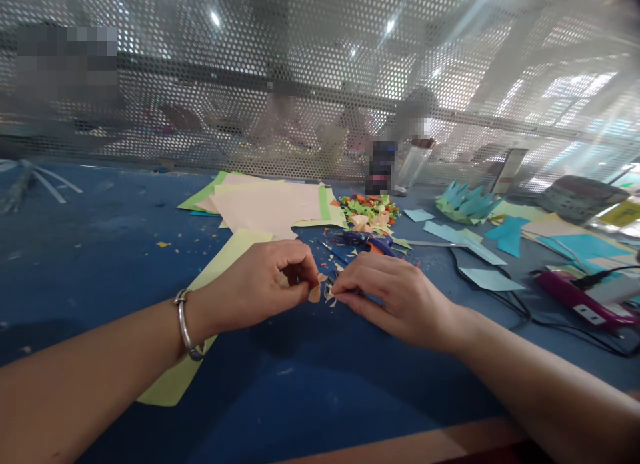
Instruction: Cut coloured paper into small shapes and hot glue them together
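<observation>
Between thumb and forefinger, my left hand (260,277) pinches a small peach-coloured paper piece (315,293). My right hand (395,294) is closed in a pinch on a tiny pale paper piece (329,293), just beside the peach one. The curled fingers partly cover that pale piece. Beyond the hands lie dark blue-handled scissors (373,241) and a thin blue stick-like tool (335,252). Further back is a pile of small orange, green and peach paper cuttings (370,212). A long yellow-green paper strip (173,384) runs under my left forearm.
Coloured paper sheets (265,201) are stacked at the back. To the right are light blue paper pieces (490,279), a spiky teal paper shape (465,203), a purple power strip (585,297) and black cables. A perforated metal screen (300,131) edges the blue table (90,264).
</observation>
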A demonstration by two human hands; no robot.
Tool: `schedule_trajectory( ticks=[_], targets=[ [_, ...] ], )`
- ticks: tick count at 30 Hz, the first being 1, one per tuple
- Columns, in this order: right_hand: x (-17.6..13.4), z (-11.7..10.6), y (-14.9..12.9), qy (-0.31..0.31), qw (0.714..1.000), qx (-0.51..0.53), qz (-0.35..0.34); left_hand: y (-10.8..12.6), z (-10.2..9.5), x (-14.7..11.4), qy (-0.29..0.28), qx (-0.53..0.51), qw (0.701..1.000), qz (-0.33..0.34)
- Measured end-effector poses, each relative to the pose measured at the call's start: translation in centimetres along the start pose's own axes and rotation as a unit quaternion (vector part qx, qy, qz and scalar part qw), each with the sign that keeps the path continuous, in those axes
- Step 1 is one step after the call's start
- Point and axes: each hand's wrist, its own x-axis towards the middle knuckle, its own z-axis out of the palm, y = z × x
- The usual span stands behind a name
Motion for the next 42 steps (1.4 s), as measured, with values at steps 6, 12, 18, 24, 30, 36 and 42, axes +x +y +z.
schedule_trajectory(
  ticks=[6,12,18,24,30,36,42],
  targets=[
    [-0.09,0.42,0.17,-0.026,0.999,0.024,-0.018,-0.17,-0.02,-0.03,-0.038,-0.028,0.999,-0.019],
    [-0.14,0.57,0.13,-0.036,0.999,0.025,-0.017,-0.25,0.03,-0.09,-0.056,-0.035,0.998,-0.010],
    [-0.12,0.67,0.10,-0.036,0.999,0.024,-0.018,-0.33,0.07,-0.16,-0.065,-0.026,0.998,0.004],
    [0.09,0.69,0.01,-0.018,0.999,0.048,0.011,-0.12,0.11,-0.17,-0.086,-0.076,0.993,-0.023],
    [0.07,0.43,-0.62,0.014,0.987,0.096,0.129,-0.24,0.25,-0.04,-0.049,-0.153,0.986,-0.048],
    [0.14,0.54,-0.74,0.069,0.970,0.146,0.180,-0.53,0.46,0.19,0.049,-0.200,0.977,-0.060],
    [0.42,0.79,-0.73,0.092,0.964,0.168,0.182,-0.34,0.73,0.16,0.094,-0.213,0.972,-0.041]
  ],
)
